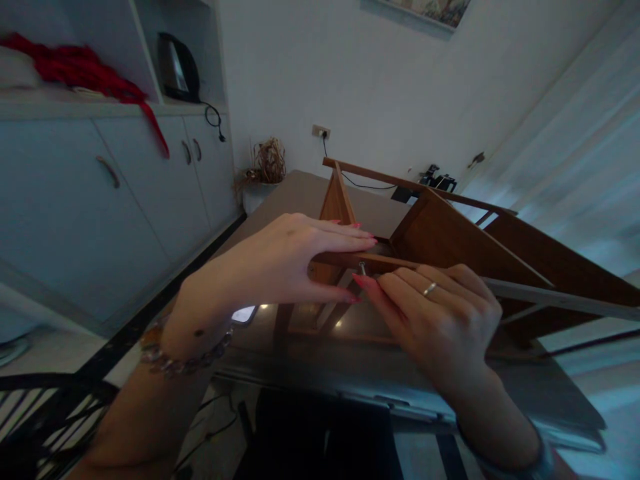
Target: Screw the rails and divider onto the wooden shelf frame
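Observation:
A brown wooden shelf unit [445, 230] lies on its side on the table. My left hand [295, 257] straddles its near rail, with fingers stretched along the top and the thumb below. Just right of the left fingertips, a small metal screw [362, 268] sticks out of the rail's near face. My right hand [435, 313], wearing a ring, is closed, with thumb and index finger at the screw's outer end. The right palm side is hidden, so I cannot tell whether it holds anything else.
The glossy table [310, 360] carries a phone [244, 314], partly behind my left wrist. Dark items [437, 179] stand at its far edge. Dried plants [270, 162] are beyond its left corner. White cabinets [125, 173] hold a kettle [179, 67]; a black chair [50, 413] is lower left.

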